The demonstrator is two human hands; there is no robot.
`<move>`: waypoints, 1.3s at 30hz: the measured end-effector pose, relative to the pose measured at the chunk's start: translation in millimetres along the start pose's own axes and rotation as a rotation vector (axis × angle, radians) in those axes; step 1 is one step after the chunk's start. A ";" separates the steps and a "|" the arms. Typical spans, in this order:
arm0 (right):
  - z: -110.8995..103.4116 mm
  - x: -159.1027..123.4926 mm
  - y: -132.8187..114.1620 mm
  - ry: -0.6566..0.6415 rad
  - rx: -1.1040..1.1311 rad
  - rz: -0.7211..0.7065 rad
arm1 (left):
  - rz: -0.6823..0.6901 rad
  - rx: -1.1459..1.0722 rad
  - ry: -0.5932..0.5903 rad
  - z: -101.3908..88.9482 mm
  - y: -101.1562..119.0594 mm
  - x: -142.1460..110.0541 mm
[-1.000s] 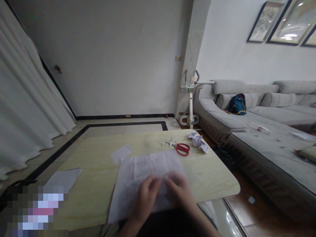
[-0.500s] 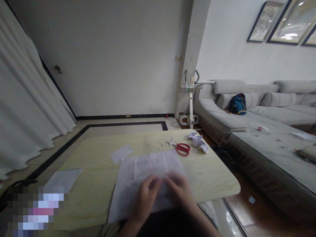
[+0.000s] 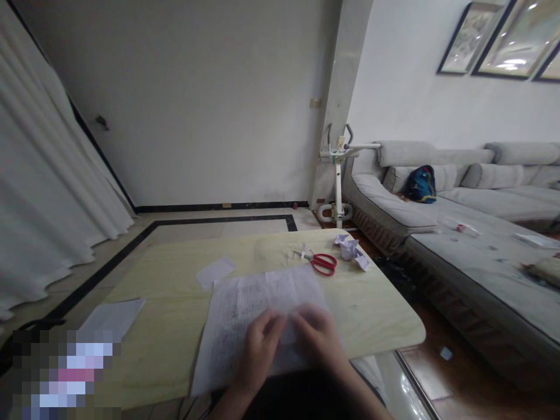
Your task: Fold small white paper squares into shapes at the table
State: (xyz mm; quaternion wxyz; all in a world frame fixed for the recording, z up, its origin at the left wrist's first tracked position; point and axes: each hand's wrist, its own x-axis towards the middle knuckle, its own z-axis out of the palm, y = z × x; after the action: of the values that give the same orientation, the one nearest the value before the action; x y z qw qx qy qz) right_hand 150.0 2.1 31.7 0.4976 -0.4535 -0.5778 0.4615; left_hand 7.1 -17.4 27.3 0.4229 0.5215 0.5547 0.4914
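Observation:
My left hand and my right hand are held close together over a large printed sheet of paper near the table's front edge. The thumb and fingers of each hand are pinched together, fingertips almost meeting. Between them shows a small pale piece of paper, blurred and partly hidden by the fingers. Beyond the sheet lie red-handled scissors, with thin paper scraps around the blades. Folded white paper pieces sit at the far right corner.
The pale wooden table has a rounded right corner. A small blank paper lies behind the printed sheet, and more white paper lies at the left edge. A grey sofa stands to the right, with a blue backpack on it.

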 end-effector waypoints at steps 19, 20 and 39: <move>-0.1 1.6 -2.7 0.014 0.122 0.086 | 0.051 0.043 -0.025 -0.7 -1.2 -1.0; 0.1 2.0 -1.4 0.021 0.131 0.084 | 0.052 0.048 -0.030 -0.9 -2.0 -0.8; 1.4 1.4 6.2 -0.002 0.290 0.133 | 0.022 0.001 -0.009 0.2 7.6 -0.6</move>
State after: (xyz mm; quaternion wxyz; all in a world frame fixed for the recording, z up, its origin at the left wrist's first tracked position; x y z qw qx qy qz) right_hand 148.9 4.4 25.7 0.5255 -0.4137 -0.4741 0.5726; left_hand 8.5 -18.2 34.8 0.4197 0.5299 0.5472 0.4936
